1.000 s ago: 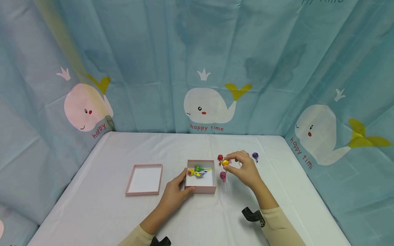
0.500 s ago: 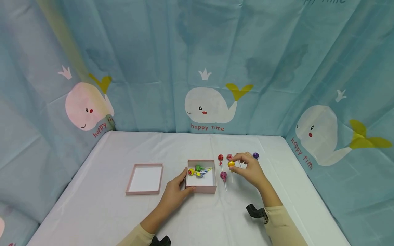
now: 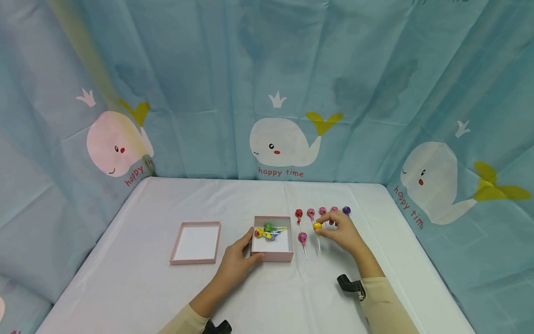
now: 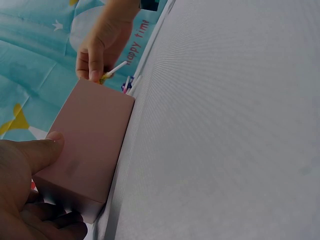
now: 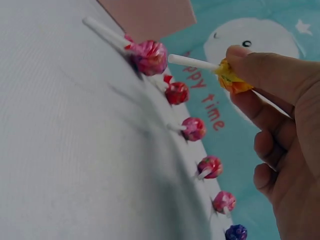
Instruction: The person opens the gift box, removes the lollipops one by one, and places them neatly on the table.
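My right hand (image 3: 345, 233) pinches a yellow lollipop (image 3: 317, 226) by its wrapped head between thumb and index finger. In the right wrist view the stick of this yellow lollipop (image 5: 232, 80) points left, above the tablecloth. With thumb on the front and fingers at the left side, my left hand (image 3: 234, 260) holds an open pink box (image 3: 272, 257). Inside the box, green (image 3: 268, 227), yellow (image 3: 259, 233) and blue lollipops lie at the left. A magenta lollipop (image 3: 302, 237) lies just right of the box, left of the held one.
Behind the right hand runs a row of lollipops: red (image 3: 298, 213), several pink (image 3: 310, 212), and purple (image 3: 346, 210) at the right end. A shallow pink lid (image 3: 193, 261) lies left of the box on the white tablecloth (image 3: 125, 283). A whale-print curtain (image 3: 200, 139) surrounds the table.
My right hand has moved right and slightly nearer with the yellow lollipop, away from the box, uncovering pink lollipops in the back row. My left hand and the box stay in place.
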Available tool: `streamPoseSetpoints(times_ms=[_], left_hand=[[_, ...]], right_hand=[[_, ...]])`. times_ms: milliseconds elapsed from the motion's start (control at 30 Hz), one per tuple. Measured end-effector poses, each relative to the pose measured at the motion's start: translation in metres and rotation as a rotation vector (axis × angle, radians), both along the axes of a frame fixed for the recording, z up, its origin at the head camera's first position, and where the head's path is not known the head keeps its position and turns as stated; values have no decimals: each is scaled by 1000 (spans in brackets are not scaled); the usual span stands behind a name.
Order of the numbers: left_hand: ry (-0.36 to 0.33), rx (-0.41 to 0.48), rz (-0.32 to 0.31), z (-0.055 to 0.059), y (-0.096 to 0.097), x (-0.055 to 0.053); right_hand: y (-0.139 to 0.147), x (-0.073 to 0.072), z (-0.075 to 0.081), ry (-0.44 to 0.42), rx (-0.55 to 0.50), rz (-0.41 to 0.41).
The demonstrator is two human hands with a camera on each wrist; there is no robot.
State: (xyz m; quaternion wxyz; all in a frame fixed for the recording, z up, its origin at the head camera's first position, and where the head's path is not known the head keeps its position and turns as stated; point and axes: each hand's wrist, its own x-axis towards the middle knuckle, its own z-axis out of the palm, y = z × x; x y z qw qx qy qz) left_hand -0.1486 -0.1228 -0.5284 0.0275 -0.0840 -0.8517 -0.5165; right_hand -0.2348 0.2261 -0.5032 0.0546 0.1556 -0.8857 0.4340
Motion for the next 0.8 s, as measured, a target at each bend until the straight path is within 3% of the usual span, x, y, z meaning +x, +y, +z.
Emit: streamPoseSetpoints(times_ms=[200, 533, 800], left_hand=[[31, -10, -6, -1, 0, 0], [-14, -4, 3, 1, 0, 0], [-3, -19, 3, -1, 0, 0]], right_hand=[[5, -3, -11, -14, 27, 1], [9, -8, -24, -34, 110, 7], [8, -7, -26, -55, 156, 4]])
